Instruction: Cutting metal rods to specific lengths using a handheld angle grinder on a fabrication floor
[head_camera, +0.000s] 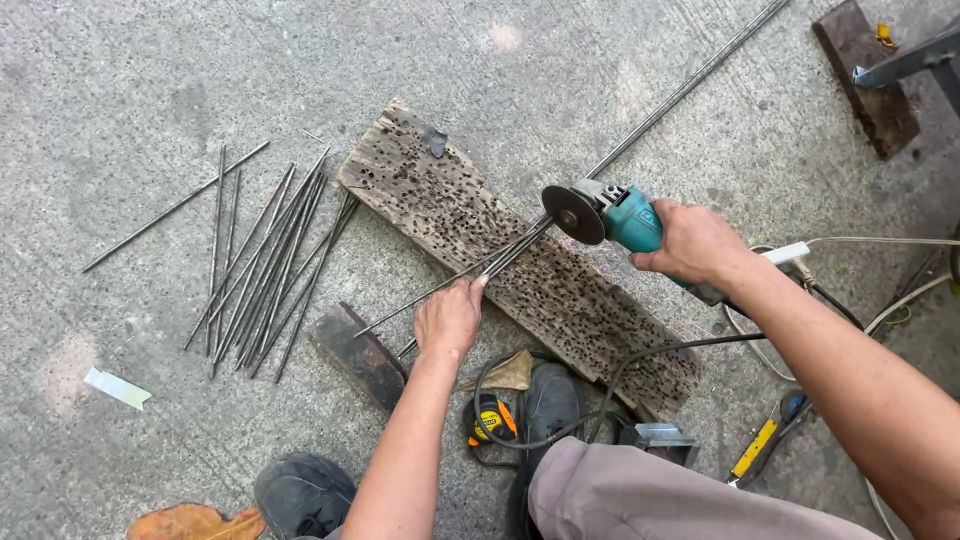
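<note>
My left hand (449, 318) presses the thin steel rods (500, 258) flat across the pitted wooden plank (560, 300) on the concrete floor, steadying them while my right grip (695, 243) wraps the teal angle grinder (610, 213).

even daylight, soft shadows, sharp view

bright, diffuse outdoor light from overhead; no hard glare. concrete floor (150, 80) evenly lit, texture crisp across the frame. faint, short shadows under the cut rods (262, 262) and along the near edge of the pitted wooden plank (520, 260). grinder disc (572, 214) slightly smeared. mild wide-angle bending toward the corners; forearms at the bottom edge a little soft.
</note>
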